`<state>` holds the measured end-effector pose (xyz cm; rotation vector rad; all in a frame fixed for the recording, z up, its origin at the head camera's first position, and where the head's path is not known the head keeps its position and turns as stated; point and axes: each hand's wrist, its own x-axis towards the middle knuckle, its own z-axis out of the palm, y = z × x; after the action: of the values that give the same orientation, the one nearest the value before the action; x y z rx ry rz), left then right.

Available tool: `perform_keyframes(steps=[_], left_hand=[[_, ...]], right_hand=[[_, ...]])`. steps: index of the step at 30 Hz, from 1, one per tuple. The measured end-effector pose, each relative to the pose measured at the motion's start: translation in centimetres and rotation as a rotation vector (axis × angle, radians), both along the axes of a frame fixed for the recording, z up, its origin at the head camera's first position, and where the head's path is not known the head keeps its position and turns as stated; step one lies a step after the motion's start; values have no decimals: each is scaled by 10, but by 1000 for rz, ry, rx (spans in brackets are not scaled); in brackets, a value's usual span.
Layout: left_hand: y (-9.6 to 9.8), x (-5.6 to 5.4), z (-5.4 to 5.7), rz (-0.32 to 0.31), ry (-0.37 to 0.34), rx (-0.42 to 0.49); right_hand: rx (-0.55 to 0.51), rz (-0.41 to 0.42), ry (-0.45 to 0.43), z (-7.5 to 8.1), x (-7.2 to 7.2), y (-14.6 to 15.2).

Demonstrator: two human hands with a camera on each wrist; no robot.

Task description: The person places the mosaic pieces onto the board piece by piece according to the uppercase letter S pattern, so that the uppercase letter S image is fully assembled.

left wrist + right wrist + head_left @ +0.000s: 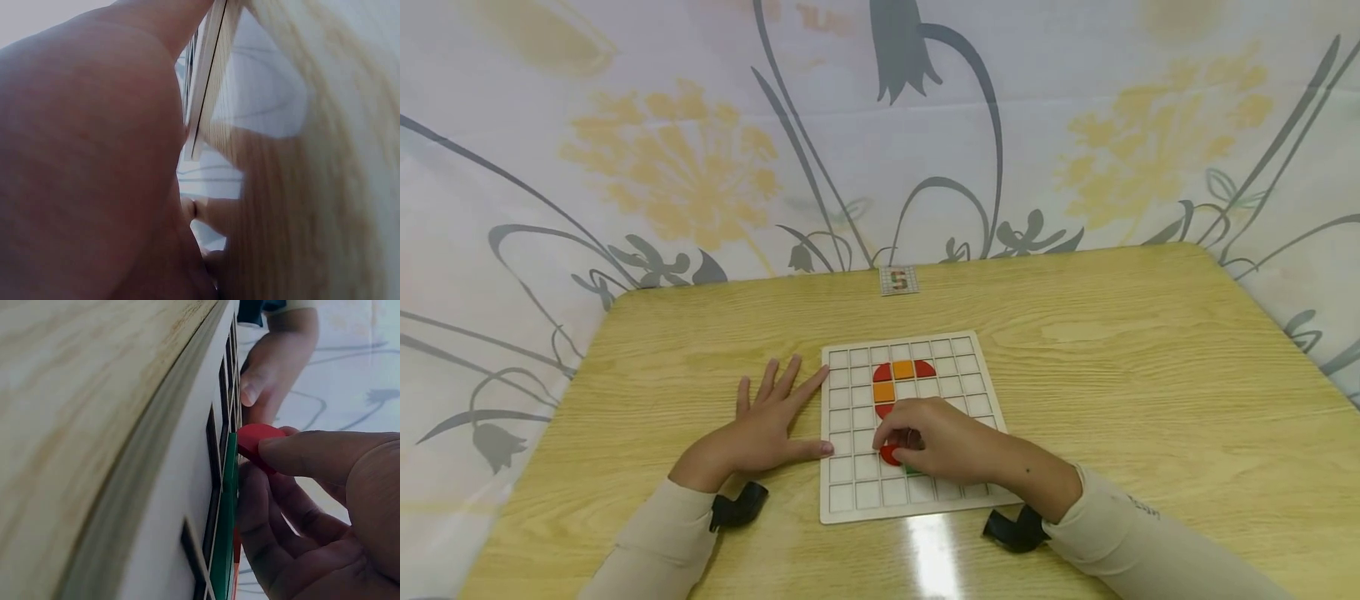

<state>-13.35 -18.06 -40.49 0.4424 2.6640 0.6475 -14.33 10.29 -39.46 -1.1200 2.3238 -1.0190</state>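
Observation:
A white grid board (pixel 842 497) lies on the table, with red quarter-round tiles (pixel 925 368) and orange square tiles (pixel 902 370) set in its cells. My right hand (pixel 951 437) is over the board's lower middle and pinches a red rounded tile (pixel 257 439) between thumb and fingers. Just beside that tile, a green tile (pixel 225 531) sits on the board, mostly covered by the hand in the head view. To the left, my left hand (pixel 767 429) rests with spread fingers, its thumb and index fingertips at the board's left edge.
Near the table's back edge lies a small card (pixel 898 281) printed with an S-shaped tile pattern on a grid. The wooden table (pixel 1112 375) meets a flower-printed cloth (pixel 1037 125) behind it. Black wrist devices (pixel 1018 529) sit by both cuffs.

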Motion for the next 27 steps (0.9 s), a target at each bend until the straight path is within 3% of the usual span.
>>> perform_keyframes(steps=[10, 27], left_hand=[[0, -1, -1, -3, 0, -13], [0, -1, -3, -6, 10, -22]], right_hand=[[21, -1, 32, 0, 1, 1], [166, 21, 119, 6, 6, 1]])
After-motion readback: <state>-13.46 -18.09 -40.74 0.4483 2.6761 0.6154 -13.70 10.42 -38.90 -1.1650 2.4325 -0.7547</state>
